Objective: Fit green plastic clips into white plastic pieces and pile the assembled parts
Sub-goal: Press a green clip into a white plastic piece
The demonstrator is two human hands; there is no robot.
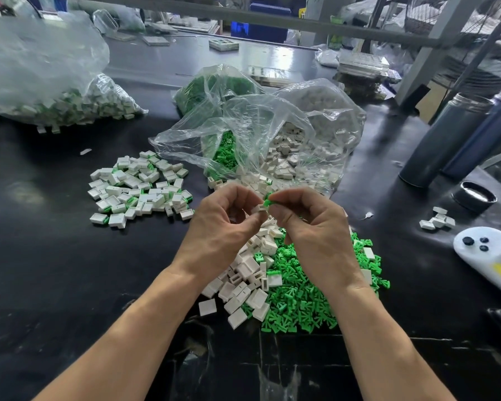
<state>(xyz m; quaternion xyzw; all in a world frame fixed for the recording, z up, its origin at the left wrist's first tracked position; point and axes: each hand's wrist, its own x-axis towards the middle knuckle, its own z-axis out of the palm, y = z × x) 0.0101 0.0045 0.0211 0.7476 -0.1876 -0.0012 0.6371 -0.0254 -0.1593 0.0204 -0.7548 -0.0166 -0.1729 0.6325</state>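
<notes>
Hands: left hand [223,224] pinching white piece [257,209], right hand [310,227] pinching green clip [268,202]; raised together, clip touching piece's open end, likely for insertion.
Loose stock: white pieces [243,279] and green clips [301,296] heaped just below wrists, within reach.
Assembled pile: [139,189] set apart to left, separate from stock.
Supply bags: [261,140] open behind hands, apparently for refills.
</notes>
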